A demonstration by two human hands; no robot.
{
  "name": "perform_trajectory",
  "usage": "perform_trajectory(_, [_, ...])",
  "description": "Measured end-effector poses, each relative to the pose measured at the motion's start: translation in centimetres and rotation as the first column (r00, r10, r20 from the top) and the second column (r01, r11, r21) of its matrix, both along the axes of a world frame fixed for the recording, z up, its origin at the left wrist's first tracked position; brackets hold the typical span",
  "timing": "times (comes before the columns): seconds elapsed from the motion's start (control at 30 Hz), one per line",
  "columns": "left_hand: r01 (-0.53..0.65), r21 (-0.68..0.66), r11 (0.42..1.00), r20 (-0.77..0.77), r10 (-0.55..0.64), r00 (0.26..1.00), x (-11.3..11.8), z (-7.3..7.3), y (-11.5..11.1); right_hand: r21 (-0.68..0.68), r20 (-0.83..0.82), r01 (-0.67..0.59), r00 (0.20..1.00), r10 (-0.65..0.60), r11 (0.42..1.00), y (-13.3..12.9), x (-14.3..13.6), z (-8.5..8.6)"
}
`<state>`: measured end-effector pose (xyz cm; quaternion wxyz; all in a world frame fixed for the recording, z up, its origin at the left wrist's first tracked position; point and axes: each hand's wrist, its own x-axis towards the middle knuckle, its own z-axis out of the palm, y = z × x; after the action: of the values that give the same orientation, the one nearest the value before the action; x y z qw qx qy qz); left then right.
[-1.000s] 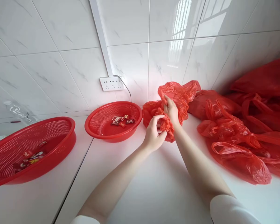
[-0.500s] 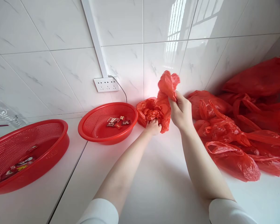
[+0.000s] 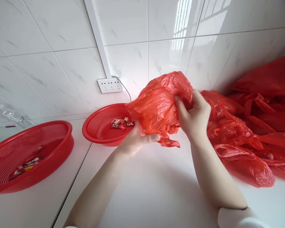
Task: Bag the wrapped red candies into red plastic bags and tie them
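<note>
A crumpled, partly spread red plastic bag (image 3: 159, 103) is held up in front of me, above the white table. My right hand (image 3: 194, 115) pinches its upper right side between thumb and fingers. At its lower left, my left hand (image 3: 137, 139) is slightly blurred, with the thumb stretched out under the bag and the fingers partly hidden; it touches the bag, but whether it grips it cannot be made out. Behind and below the held bag, more crumpled red plastic (image 3: 173, 128) shows on the table.
A red basket (image 3: 92, 137) with several small wrapped packets stands left of the hands. A larger red basket (image 3: 66, 139) with packets is at the far left, near a clear bottle (image 3: 14, 116). Filled red bags (image 3: 247, 164) are piled at right. A socket strip (image 3: 110, 85) is on the wall.
The bag in my right hand has opened out from a bunched strip and now hangs larger, across both hands. My left hand has left the crumpled plastic by the wall and moved left and nearer.
</note>
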<state>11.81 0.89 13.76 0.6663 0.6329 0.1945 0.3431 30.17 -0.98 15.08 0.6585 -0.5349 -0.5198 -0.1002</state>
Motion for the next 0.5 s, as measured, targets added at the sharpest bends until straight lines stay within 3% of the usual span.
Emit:
perform_trajectory(0.1, [-0.158,-0.069,0.985,0.037,0.161,0.986,-1.5,0.3,-1.8,-0.101,0.084,-0.029,0.996,0.038,0.994,0.1,-0.7,-0.5])
perform_trajectory(0.2, [-0.371,-0.079,0.925,-0.007,0.372,0.928,-4.0,0.6,-1.6,-0.191,0.158,-0.105,0.978,0.136,0.976,-0.4,-0.4,-0.4])
perform_trajectory(0.33, [-0.612,0.215,0.761,-0.236,0.649,0.723,-8.1,1.6,-0.5,-0.397,0.204,-0.279,0.902,0.380,0.874,-1.4,0.6,0.3])
perform_trajectory(0.4, [-0.605,0.383,0.698,-0.393,0.716,0.577,-9.9,2.4,-0.2,-0.517,0.229,-0.245,0.884,0.408,0.820,-1.5,1.3,0.4])
perform_trajectory(0.5, [-0.571,0.513,0.641,-0.496,0.765,0.412,-12.2,3.5,-0.3,-0.608,0.334,0.011,0.910,0.244,0.794,-1.1,3.1,-0.2])
